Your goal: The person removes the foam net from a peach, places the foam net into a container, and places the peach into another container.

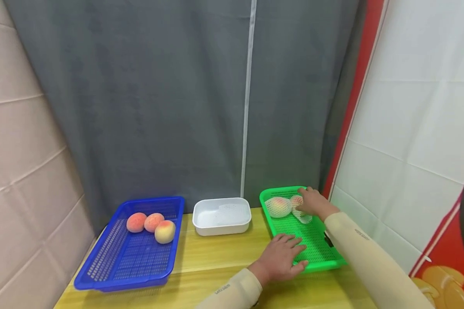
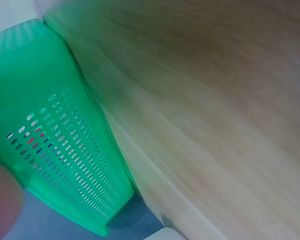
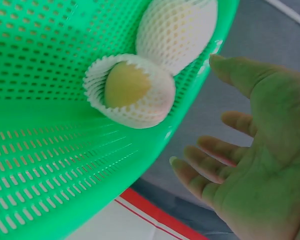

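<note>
In the head view, a green basket [image 1: 320, 244] holds two peaches in white foam nets. One netted peach [image 1: 278, 207] lies at the back left, and the other netted peach [image 1: 296, 201] is beside it, partly behind my right hand [image 1: 314, 201]. That hand reaches over the basket's far end. The right wrist view shows its fingers spread and loosely bent, apart from the fruit and holding nothing. One net [image 3: 157, 102] leaves part of its peach [image 3: 124, 86] bare. My left hand [image 1: 281, 256] is at the basket's near left rim, fingers extended; whether it touches cannot be told.
A blue basket [image 1: 135, 274] at the left holds three bare peaches [image 1: 153, 222]. Between the baskets stands a white tray [image 1: 222, 229], with white netting-like material [image 1: 232, 214] inside. Everything is on a wooden table [image 1: 212, 253], with a grey curtain [image 1: 158, 107] behind it.
</note>
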Demonstrator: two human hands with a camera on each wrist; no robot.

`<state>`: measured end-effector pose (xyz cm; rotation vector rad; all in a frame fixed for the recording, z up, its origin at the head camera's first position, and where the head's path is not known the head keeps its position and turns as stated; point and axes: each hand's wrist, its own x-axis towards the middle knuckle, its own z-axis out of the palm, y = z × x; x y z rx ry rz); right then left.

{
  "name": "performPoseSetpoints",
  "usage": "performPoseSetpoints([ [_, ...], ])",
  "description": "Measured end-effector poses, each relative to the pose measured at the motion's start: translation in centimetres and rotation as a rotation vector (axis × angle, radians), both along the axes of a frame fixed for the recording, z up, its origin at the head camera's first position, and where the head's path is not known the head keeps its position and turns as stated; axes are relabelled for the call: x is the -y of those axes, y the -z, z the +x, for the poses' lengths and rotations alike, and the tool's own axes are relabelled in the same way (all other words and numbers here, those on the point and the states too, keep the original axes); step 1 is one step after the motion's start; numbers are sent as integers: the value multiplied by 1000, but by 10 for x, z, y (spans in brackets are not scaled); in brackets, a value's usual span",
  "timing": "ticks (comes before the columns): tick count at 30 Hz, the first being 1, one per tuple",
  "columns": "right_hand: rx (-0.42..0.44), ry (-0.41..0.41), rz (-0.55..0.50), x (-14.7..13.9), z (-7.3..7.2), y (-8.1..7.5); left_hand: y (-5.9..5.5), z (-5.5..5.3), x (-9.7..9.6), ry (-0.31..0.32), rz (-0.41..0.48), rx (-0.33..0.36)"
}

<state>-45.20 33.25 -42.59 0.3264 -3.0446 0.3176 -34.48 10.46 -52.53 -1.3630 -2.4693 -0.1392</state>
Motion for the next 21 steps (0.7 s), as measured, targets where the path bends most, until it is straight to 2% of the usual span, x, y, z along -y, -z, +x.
performPoseSetpoints([
  [9, 57, 46, 59, 1, -37, 10, 1, -1, -1, 1, -9, 12],
  [15, 70, 31, 143, -4, -55, 31, 4, -2, -2, -7, -5, -26],
  [21, 66, 34, 122, -8, -68, 50, 1, -2, -2, -18, -16, -20],
])
